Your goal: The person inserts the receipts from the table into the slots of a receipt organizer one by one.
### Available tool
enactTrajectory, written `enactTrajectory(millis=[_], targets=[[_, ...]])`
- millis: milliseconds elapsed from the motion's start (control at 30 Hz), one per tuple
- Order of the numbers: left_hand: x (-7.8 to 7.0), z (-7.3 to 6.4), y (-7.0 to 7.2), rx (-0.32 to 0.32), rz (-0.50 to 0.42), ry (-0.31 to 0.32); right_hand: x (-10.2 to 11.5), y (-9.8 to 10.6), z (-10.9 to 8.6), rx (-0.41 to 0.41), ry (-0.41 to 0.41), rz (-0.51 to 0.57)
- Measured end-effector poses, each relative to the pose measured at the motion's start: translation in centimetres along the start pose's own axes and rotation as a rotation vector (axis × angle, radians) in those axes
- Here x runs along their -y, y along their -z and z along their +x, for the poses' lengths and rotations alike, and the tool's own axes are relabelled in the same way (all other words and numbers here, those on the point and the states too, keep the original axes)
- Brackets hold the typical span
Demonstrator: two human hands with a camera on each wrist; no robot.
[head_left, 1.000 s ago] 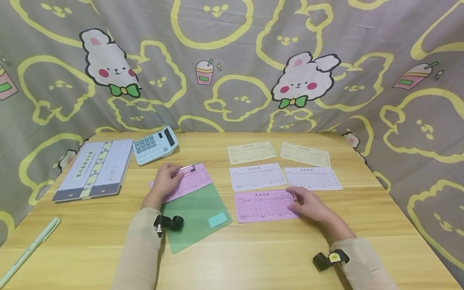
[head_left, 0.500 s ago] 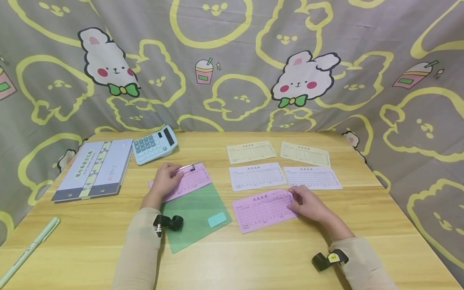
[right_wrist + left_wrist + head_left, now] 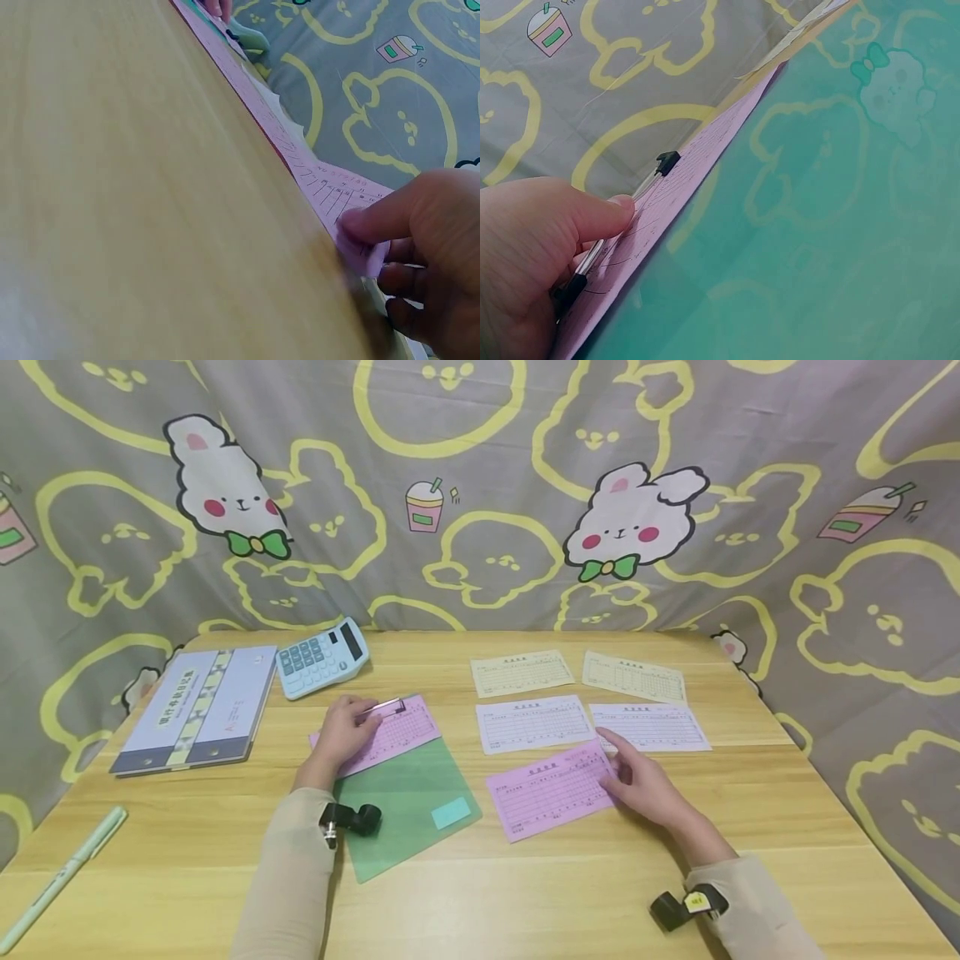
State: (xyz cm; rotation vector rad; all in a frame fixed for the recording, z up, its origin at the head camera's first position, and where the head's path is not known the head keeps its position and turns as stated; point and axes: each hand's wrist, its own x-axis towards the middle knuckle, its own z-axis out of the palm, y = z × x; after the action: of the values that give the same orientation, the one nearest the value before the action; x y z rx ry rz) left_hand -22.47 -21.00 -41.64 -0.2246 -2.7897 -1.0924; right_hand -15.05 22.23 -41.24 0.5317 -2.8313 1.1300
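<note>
Toward the middle of the table (image 3: 525, 877), a bit nearer the front edge, the loose pink slip (image 3: 551, 790) lies tilted, its right end pinched by the right hand (image 3: 643, 783); the wrist view shows thumb on top, fingers curled beneath, that corner lifted off the wood. My worry: it's thin paper held by one corner, so a quick drag could crease or tear it there, or it could slide under the white slip (image 3: 534, 723) just behind it and shove that neat grid of forms out of line

Left hand (image 3: 343, 732) is over toward the left side, fingers curled down on the metal clip (image 3: 622, 225) at the top of the green clipboard (image 3: 405, 802), thumb on the wire, with another pink sheet (image 3: 397, 733) under it. If that clip is let go while paper's only half in, it could snap down crooked or bite a fingertip

Both forearms come in flat from the front edge, wrists low. Calculator (image 3: 322, 657) and notebook (image 3: 197, 708) sit toward the back left corner, a pen (image 3: 63, 877) by the front left
</note>
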Motion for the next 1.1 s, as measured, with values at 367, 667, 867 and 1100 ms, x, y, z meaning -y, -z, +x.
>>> enactTrajectory(millis=[367,667,867,1100], targets=[[0.1,-0.1,-0.1,0.008,0.006,0.014,0.1,0.1,-0.2,0.017,0.065,0.098],[0.1,0.0,-0.1,0.001,0.012,0.008,1.3,1.5,0.0,0.086,0.000,0.140],[0.1,0.1,0.0,-0.002,0.009,0.005,2.3,3.1,0.2,0.094,-0.016,0.238],[0.1,0.2,-0.1,-0.004,0.016,0.008,2.9,4.2,0.9,0.125,0.019,0.393]])
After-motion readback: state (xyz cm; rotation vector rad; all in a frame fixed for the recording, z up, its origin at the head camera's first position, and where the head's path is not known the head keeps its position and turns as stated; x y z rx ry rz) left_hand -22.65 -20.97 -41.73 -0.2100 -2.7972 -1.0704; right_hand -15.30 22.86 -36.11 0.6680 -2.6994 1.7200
